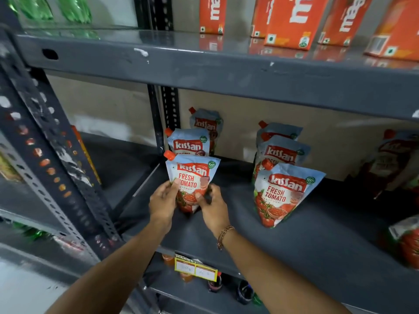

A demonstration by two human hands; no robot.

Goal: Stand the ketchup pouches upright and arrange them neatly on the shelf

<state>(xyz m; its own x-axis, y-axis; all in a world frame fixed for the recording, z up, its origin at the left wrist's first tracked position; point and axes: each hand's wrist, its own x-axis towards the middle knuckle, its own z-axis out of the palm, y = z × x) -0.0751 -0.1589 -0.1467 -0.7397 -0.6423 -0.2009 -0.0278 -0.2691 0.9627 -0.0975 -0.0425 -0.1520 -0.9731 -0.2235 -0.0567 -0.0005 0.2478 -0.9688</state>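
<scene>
Red-capped ketchup pouch (191,177) stands upright at centre frame on the grey shelf (294,234), left hand (163,200) and right hand (212,206) both gripping its base from either side.

Ketchup pouches (191,177) read "Kissan Fresh Tomato"; orange cartons (292,19) "maa".

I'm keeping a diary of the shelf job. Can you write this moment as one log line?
both hands: left hand, right hand | hold: front ketchup pouch upright | row: left | shelf
</scene>
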